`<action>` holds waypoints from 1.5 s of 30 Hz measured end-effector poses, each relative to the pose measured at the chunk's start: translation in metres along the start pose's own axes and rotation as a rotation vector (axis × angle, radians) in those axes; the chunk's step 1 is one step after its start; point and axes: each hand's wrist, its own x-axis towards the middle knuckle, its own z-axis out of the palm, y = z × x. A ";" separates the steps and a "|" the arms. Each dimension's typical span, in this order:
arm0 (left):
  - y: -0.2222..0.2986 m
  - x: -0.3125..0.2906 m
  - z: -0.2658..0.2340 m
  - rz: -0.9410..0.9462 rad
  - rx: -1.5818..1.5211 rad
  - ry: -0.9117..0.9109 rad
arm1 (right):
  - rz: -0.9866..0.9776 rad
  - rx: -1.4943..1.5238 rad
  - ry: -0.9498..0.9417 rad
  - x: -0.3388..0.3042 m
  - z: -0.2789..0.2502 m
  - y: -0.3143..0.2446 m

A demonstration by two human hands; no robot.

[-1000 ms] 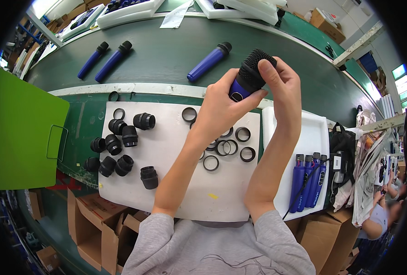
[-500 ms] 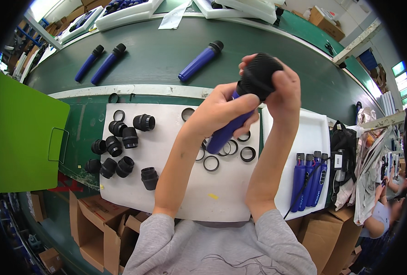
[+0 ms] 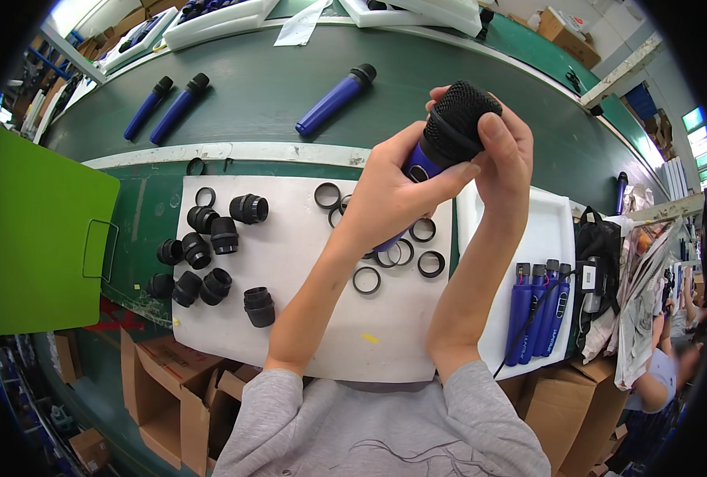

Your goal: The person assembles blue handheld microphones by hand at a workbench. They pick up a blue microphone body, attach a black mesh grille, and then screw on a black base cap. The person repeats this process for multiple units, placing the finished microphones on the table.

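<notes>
Above the right part of the white board (image 3: 322,346), both hands grasp one microphone (image 3: 460,123), tilted with its black mesh top toward the upper right. The left hand (image 3: 397,179) is wrapped around the blue handle; the right hand (image 3: 506,155) has thumb and fingers closed on the mesh top. Black rings (image 3: 366,270) lie on the board below the hands, and black heads (image 3: 225,248) cluster at its left. Right of the board, blue handles (image 3: 520,318) stand side by side in a white tray (image 3: 554,219). Beyond a white rail (image 3: 234,153), three more microphones (image 3: 334,103) lie well apart from the hands.
</notes>
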 end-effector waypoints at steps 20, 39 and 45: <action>0.001 -0.001 0.004 0.155 0.296 0.281 | 0.048 0.000 0.111 0.001 0.025 -0.008; -0.001 0.000 -0.007 0.223 0.541 0.483 | 0.093 -0.107 0.250 0.007 0.060 -0.006; -0.011 0.004 -0.011 0.271 0.697 0.537 | 0.139 -0.167 0.366 0.007 0.072 -0.003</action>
